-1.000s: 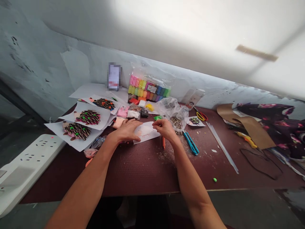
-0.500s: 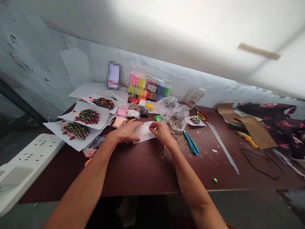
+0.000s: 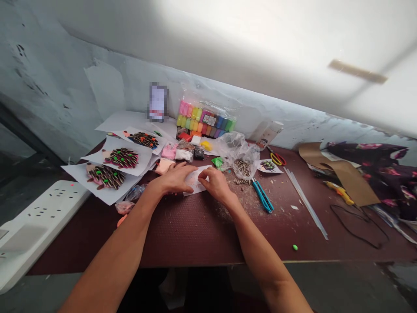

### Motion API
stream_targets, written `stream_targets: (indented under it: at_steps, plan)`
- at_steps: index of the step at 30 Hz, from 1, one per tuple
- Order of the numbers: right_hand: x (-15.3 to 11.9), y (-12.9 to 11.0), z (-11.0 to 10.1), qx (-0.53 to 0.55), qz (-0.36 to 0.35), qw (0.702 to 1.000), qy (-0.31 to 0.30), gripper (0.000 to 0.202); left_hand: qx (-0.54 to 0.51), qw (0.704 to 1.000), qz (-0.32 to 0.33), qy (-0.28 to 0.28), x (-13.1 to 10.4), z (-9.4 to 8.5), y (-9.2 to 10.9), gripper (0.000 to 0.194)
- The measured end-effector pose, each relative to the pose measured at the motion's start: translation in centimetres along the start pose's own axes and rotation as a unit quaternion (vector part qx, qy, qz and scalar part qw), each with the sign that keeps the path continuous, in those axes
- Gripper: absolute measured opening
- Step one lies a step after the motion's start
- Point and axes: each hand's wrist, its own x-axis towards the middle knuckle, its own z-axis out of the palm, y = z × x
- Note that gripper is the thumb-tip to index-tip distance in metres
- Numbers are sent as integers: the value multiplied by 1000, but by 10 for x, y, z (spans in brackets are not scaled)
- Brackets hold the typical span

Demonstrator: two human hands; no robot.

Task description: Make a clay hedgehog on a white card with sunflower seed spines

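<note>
A maroon table (image 3: 192, 237) bears paper (image 3: 197, 185), seeds (image 3: 242, 181), scissors (image 3: 278, 158)

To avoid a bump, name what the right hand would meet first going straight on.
Probably the left hand; the right hand points toward it. Depth is unclear, so the paper between them might come first.

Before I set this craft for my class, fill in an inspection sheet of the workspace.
Surface: dark red tabletop, crumbs and scraps right of centre.
Job's things: white paper with a faint drawing; striped seeds in and beside a clear bag; overlapping hedgehog pictures at left.
Clutter: blue-handled tool, scissors, clear sticks and yellow glue gun, all toward the right.
Grips: left grip spread at the paper's left side; right grip over the paper, fingertips close together, contents hidden.
Cables: black cord loops loosely at right; white power strip at left, red light lit.
Surroundings: marked wall behind; dark floral cloth far right.
</note>
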Motion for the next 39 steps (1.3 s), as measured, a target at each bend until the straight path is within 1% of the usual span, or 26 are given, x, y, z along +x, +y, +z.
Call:
stream_targets:
  at_steps: [7,11,16,20,24,30,34,39]
  plan:
    - [-1,-5,5,-32,-12,999,-1,12,7,1000,3,-2,-1,-2,1,79]
    - [0,-8,6,-67,-21,997,-23,18,16,1000,-1,-3,-1,-2,2,77]
    - [-6,-13,-5,-110,-32,991,-66,30,24,1000,-5,-1,0,-2,3,79]
    - [-14,-15,-16,-132,-21,988,-84,38,20,1000,-13,-8,0,0,1,84]
    - [-21,-16,-20,-149,-9,984,-99,43,13,1000,-10,-7,1,0,0,84]
    - [-24,-23,-19,-172,0,976,-131,40,15,1000,-12,-12,0,0,0,83]
    - [-24,-25,-19,-178,4,976,-127,38,16,1000,-20,-14,1,0,1,84]
    - [-24,-26,-17,-168,-7,979,-117,39,18,1000,-6,-9,1,0,1,83]
